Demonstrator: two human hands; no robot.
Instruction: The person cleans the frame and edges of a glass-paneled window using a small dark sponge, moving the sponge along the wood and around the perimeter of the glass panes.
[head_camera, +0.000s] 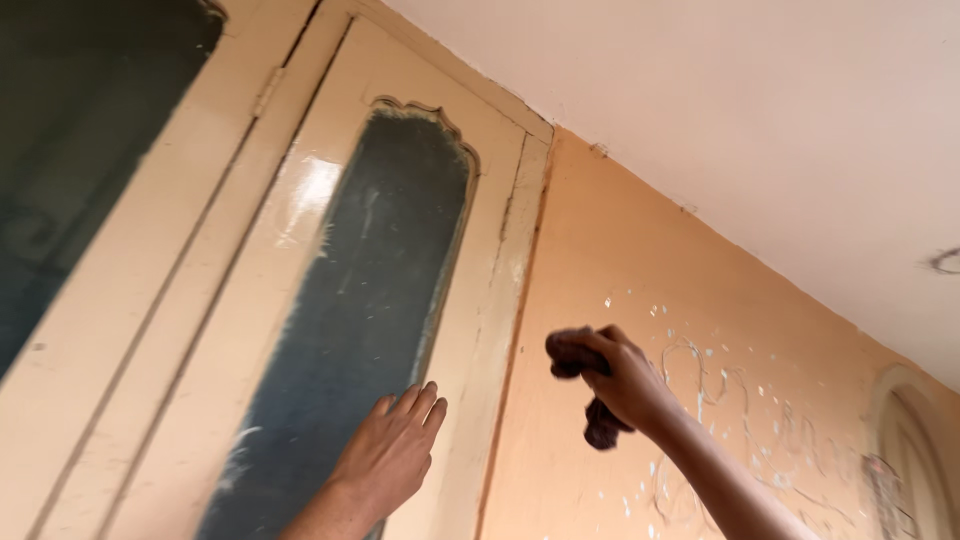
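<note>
Left hand (390, 450), lower centre of the frame, lies flat with fingers together on the cream-painted wooden door frame (470, 330), beside the tall dusty dark glass pane (370, 300). Right hand (625, 380), centre right, clenches a crumpled dark cloth (600, 425) off the surface (against the peach wall (640, 270)). Pane shows smears; wiping appears incomplete.

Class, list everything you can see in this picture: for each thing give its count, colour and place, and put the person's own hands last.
Tall wooden door panels: two, glossy cream, left half.
Dusty dark glass panes: two, grey-blue, set in the panels.
Painted wall: one, peach with chipped spots and scribbles, right of the door frame.
Ceiling: one, pale pinkish white, top right.
Crumpled cloth rag: one, dark brown, gripped in the right hand.
Left hand: one, flat against the right pane's edge.
Right hand: one, raised before the wall.
</note>
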